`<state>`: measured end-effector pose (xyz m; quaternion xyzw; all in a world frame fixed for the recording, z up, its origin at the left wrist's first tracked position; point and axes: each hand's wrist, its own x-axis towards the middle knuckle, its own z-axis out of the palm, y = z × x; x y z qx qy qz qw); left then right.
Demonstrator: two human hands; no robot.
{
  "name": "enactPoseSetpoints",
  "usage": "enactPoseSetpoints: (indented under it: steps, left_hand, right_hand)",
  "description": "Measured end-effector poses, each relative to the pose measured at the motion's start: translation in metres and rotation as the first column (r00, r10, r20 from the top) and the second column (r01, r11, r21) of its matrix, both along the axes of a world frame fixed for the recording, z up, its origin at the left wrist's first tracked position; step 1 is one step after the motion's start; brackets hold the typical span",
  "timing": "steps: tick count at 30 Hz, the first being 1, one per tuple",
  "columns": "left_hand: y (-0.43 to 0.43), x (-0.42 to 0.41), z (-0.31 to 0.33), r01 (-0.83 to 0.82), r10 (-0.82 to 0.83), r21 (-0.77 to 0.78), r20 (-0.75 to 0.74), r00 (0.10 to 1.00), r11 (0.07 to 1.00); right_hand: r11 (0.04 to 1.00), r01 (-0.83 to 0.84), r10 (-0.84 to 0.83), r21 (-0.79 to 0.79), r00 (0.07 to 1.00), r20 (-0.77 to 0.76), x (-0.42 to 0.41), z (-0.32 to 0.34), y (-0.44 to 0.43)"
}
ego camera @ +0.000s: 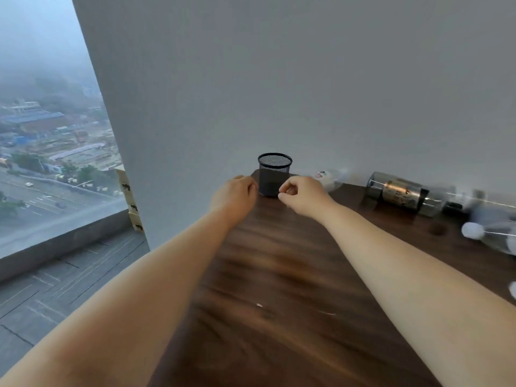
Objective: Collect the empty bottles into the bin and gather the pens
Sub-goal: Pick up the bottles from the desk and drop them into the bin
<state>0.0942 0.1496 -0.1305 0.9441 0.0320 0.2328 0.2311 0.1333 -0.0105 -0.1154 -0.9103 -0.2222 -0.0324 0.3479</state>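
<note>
Left hand point(234, 194), right hand point(303, 196) curled, flanking mesh pen cup point(274, 174), 12 o'clock; grip unclear. Brace cup low; bottles point(399, 194) lie 2 o'clock.

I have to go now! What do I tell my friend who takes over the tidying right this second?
Left hand: beside the black mesh cup, fingers bent out of view. I cannot tell whether it touches the cup.
Right hand: on the cup's other side, fingers curled, nothing seen in them.
Bottles: the red-and-white-labelled bottle lies by the wall, the dark-labelled bottle lies further right, and the blurred bottles are at the right edge. All are on the wooden table.
Done: nothing that shows.
Left: bin the bottles and gather the pens. No bin or pens are in view.
</note>
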Motion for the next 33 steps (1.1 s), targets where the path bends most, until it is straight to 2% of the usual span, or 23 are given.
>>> enactPoseSetpoints:
  steps: [9, 21, 26, 33]
  left_hand:
    - [-0.161, 0.036, -0.001, 0.267, -0.269, 0.087, 0.015, 0.963, 0.96]
    - [-0.358, 0.014, -0.005, 0.642, -0.643, 0.072, -0.012, 0.766, 0.763]
    - [-0.418, 0.0, -0.013, 0.715, -0.685, 0.119, -0.219, 0.695, 0.688]
    - [-0.453, -0.004, -0.03, 0.692, -0.574, 0.188, -0.432, 0.696, 0.697]
  right_hand:
    - [0.956, 0.292, -0.292, 0.037, 0.956, -0.006, -0.013, 0.005, -0.174]
    - [0.727, 0.684, -0.686, 0.059, 0.728, 0.008, -0.092, 0.001, -0.364]
    - [0.658, 0.75, -0.753, 0.066, 0.658, 0.02, -0.129, -0.002, -0.416]
    - [0.576, 0.813, -0.815, 0.085, 0.58, -0.019, -0.16, -0.011, -0.454]
